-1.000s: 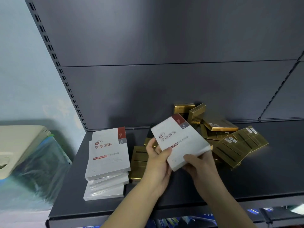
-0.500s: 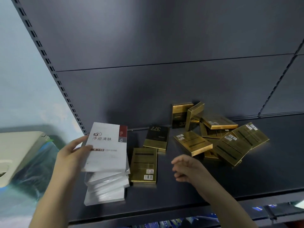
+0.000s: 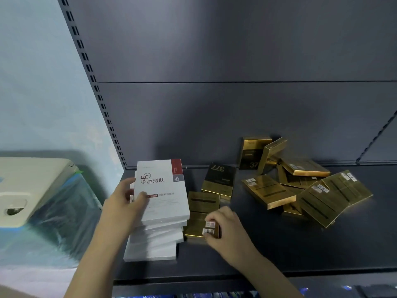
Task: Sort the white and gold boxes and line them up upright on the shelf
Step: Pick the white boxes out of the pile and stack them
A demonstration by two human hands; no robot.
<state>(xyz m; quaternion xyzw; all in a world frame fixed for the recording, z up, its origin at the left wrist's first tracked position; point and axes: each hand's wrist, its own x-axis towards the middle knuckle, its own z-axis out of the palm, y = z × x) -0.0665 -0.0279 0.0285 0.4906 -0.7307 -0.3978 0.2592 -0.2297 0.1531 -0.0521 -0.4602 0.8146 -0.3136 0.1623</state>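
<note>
Head view: sorting underway; left hand [image 3: 126,203] steadies the white stack [image 3: 158,214], right hand [image 3: 225,230] pinches a flat gold box [image 3: 200,208], to be stood upright next

Your left hand [image 3: 126,203] covers the left edge of the top white box [image 3: 161,190], and the small print under its title is too blurred to read. The lower white boxes [image 3: 154,244] show only their edges. Your right hand [image 3: 225,231] hides the near corner of the flat gold box [image 3: 202,207]. At three o'clock, the gold pile [image 3: 300,186] overlaps itself, so you can't count it. Both forearms run off the bottom edge. The cream object [image 3: 32,186] at nine o'clock is cropped.
</note>
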